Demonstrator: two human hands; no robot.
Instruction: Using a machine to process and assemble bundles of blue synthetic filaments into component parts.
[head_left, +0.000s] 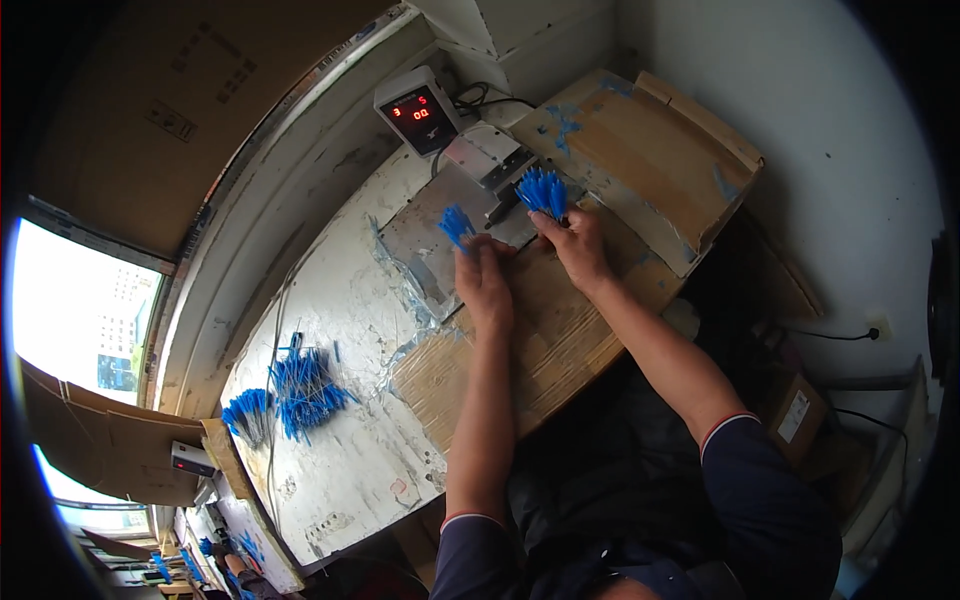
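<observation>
My left hand [484,280] is closed around a small bundle of thin blue-tipped sticks [456,224], their blue ends pointing up and away from me. A fuller bundle of blue-tipped sticks [542,190] stands up out of my right hand [577,245], whose fingers wrap its lower part. The exact kind of these sticks is too small to make out. Both hands are side by side above the near part of a metal plate [415,240], with a small metal fixture [497,182] just beyond them. The lower ends of both bundles are hidden by my fingers.
A grey box with a red lit display [420,112] stands behind the plate. At left on the worn white table [350,460] lie a loose pile of blue-tipped sticks [303,388] and a smaller bunch [247,415]. Cardboard [560,335] covers the near edge; a carton [655,150] sits right.
</observation>
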